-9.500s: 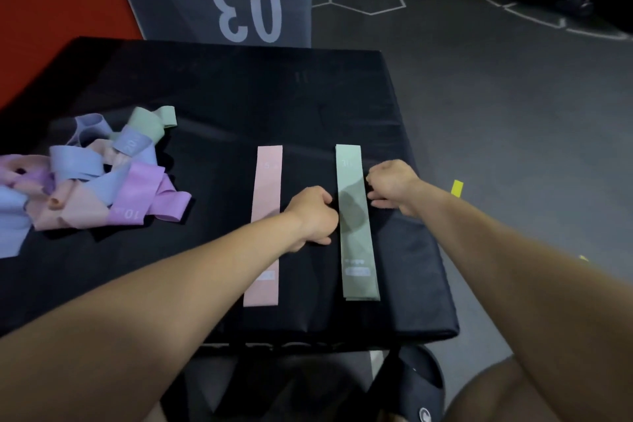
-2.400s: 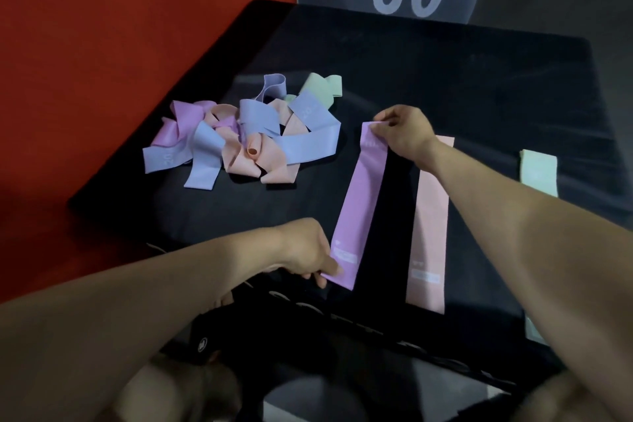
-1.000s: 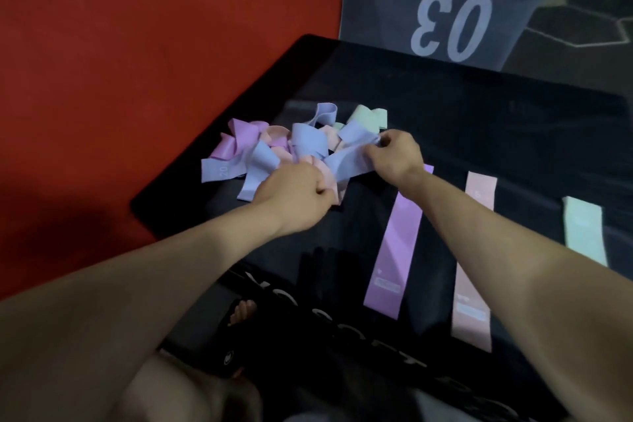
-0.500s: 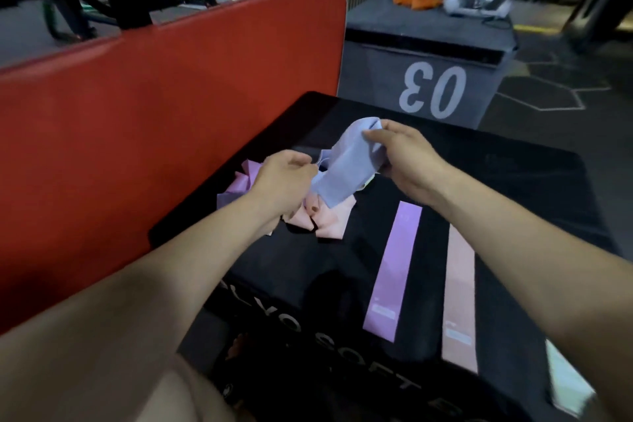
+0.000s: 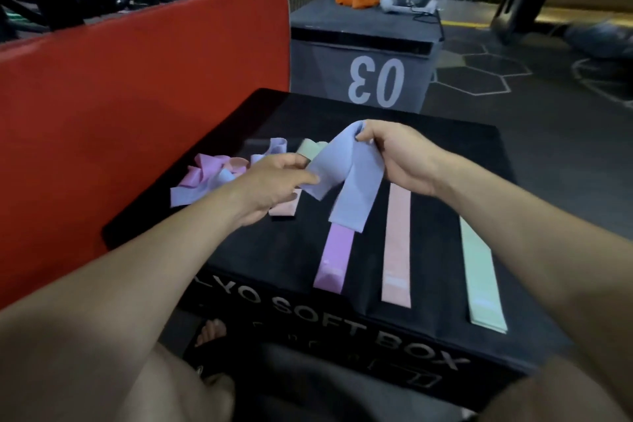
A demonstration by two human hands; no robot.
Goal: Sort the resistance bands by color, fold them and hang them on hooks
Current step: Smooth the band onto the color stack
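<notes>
Black soft box (image 5: pixel 281 250): hands (image 5: pixel 274 185) hold blue band (image 5: pixel 349 175) beside pile (image 5: pixel 212 171).

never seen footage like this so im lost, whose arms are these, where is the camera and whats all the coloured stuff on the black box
No machine here: a camera worn on a person's head looks down at their own bare arms. The left hand and right hand together hold up a light blue resistance band, a stretchy exercise loop. On the black soft box three bands lie flat in a row: purple, pink and green. To the left sits a tangled pile of unsorted bands. Behind stand a red pad and a grey box marked 03.
</notes>
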